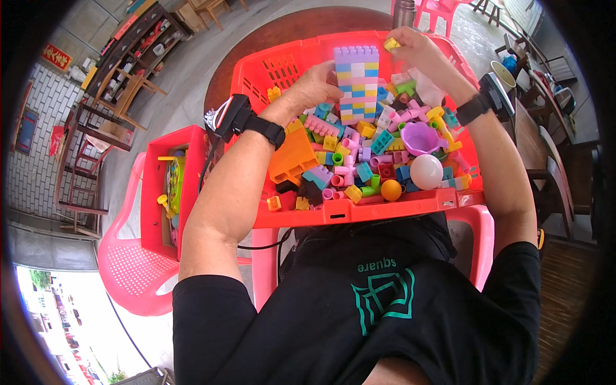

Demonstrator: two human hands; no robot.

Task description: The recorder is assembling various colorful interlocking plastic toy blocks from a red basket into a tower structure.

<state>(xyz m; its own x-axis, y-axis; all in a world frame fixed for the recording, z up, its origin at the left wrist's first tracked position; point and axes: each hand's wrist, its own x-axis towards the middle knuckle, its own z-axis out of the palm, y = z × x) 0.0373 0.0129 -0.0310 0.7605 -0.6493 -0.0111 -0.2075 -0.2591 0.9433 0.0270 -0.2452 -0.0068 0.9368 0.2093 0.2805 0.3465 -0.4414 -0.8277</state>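
A tall tower of toy building bricks (357, 86) stands upright over the red basket, built in layers of lilac, white, yellow and blue. My left hand (316, 86) grips it from the left side, the thumb towards me and the other fingers partly hidden behind it. To the right of the tower's top, my right hand (420, 54) pinches a small yellow brick (391, 44), apart from the tower. Below both hands, the red plastic basket (308, 217) holds many loose bricks and pipe-shaped pieces. Among them are a purple bowl (422, 140), a white ball (427, 172) and an orange ball (391, 190).
The basket rests against a round brown table (256, 40), with a metal flask (403, 14) behind it. A large orange block (294, 156) lies in the basket's left part. At left, a red box (154, 218) of toys sits on a pink chair (138, 282).
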